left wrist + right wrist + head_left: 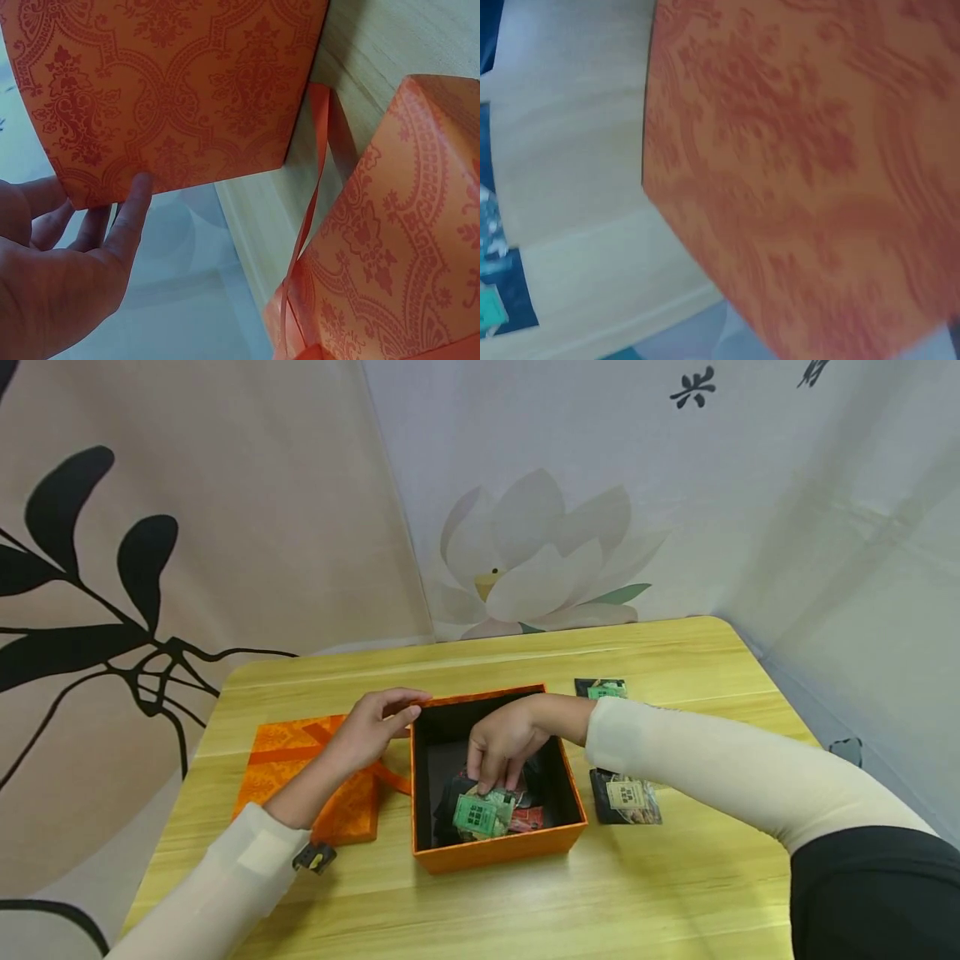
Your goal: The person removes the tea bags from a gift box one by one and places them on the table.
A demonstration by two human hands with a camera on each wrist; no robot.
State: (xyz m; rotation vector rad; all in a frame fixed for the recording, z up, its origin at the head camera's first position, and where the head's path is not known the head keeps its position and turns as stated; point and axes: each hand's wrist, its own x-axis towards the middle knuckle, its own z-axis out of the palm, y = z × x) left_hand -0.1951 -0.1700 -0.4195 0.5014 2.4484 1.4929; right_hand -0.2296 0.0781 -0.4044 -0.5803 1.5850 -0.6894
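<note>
- Head: right hand (504,743) pinches the green packet (474,814) inside the box (498,852); the packet lies nearside of those fingertips, roughly crosswise. Left hand (375,727) is farther, at the far-left corner.
- Left wrist: left hand grips the box edge.
- Right wrist: box wall; right hand unseen.

Desk (495,914) top is showing wood-look grain, smooth w/ a soft sheen. Open box (498,853), betw. desk's L & R edges, is looking like paper-covered board: outer walls are showing a matt, damask-type print; inside is looking dark, matt, smooth. Ribboned piece (273,783) nr L edge is sharing that printed-paper finish; its ribbon (393,779) is looking like thin, smooth satin-type cloth. Sachet in box (480,814), sachet nr far edge (600,687) & sachet twd R edge (624,797) are looking like plastic film, slightly glossy. Backdrop (540,410) past far edge is looking like matt printed cloth.
</note>
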